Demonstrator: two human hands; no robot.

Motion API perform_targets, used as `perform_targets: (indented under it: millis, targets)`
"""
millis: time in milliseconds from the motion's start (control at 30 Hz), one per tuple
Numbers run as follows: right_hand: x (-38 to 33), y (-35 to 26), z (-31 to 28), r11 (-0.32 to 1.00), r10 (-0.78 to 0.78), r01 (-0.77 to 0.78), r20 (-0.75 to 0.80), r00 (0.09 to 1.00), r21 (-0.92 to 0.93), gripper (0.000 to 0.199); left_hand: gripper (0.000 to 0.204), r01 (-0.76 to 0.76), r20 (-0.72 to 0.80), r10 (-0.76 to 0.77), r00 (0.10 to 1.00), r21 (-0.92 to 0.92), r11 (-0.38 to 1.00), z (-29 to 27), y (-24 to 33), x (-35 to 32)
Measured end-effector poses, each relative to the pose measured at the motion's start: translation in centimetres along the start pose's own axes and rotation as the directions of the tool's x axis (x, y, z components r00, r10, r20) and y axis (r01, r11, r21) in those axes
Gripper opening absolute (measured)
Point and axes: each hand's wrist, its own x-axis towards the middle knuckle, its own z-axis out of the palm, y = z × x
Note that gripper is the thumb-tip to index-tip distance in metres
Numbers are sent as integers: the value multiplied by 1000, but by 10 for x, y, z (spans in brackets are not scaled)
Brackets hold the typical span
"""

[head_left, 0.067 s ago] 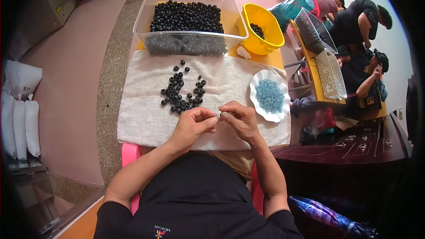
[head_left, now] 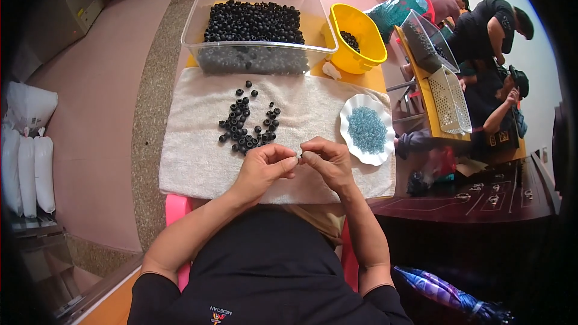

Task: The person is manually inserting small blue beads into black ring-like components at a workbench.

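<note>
I have the left hand and right hand nearly meeting tip to tip, each with thumb and forefinger pinched closed on a small piece between them; it is mostly hidden, so I can't tell what it is. Just ahead and left of the fingers I see loose black beads on the towel, some quite near the left knuckles. To the fingers' right, a bit ahead, I have a white scalloped plate heaped with blue beads. Farther ahead of them stands a clear tub with many more black beads, and right of it a yellow basin holding some too. Behind the fingers, toward the wearer, I make out light lettering with a small emblem on the dark shirt.
</note>
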Motion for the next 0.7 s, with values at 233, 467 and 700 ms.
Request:
perform_targets:
  millis: [233,467,700]
  targets:
    - [0,-4,-7,990,135,-135,-11,991,43,10,20,22,-10,-22,1000,43,999,5,1,6]
    - [1,-3,-13,973,207,-217,119,971,74,14,22,13,14,-15,1000,131,991,2,-3,7]
    - [3,-5,-14,960,225,-246,151,963,137,14,18,-9,51,3,999,124,992,1,-7,7]
